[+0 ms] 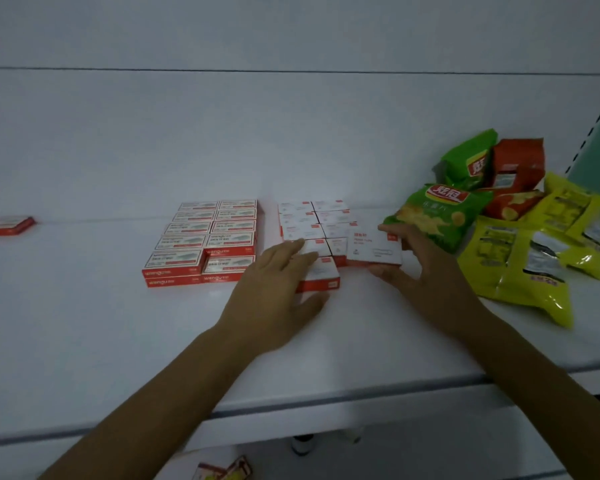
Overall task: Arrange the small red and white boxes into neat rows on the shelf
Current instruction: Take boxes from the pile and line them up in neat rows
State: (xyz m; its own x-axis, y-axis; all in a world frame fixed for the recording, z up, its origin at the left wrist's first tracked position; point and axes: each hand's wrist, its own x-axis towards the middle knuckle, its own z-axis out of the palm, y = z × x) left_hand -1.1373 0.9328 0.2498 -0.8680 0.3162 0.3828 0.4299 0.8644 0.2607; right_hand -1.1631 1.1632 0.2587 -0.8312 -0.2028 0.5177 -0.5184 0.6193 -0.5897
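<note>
On the white shelf (118, 334) small red and white boxes (314, 223) lie in two rows at the middle. My left hand (274, 292) rests flat on the front box of the left row (321, 277), thumb at its front edge. My right hand (420, 268) grips one white box with red sides (374, 249) between thumb and fingers, just right of the right row and slightly above the shelf. To the left stands a block of red staple boxes (205, 242), stacked in two columns.
A lone red box (6, 225) lies at the far left. Green, red and yellow snack bags (520, 230) are heaped at the right, close to my right hand. The shelf's front edge (326, 401) runs below my forearms.
</note>
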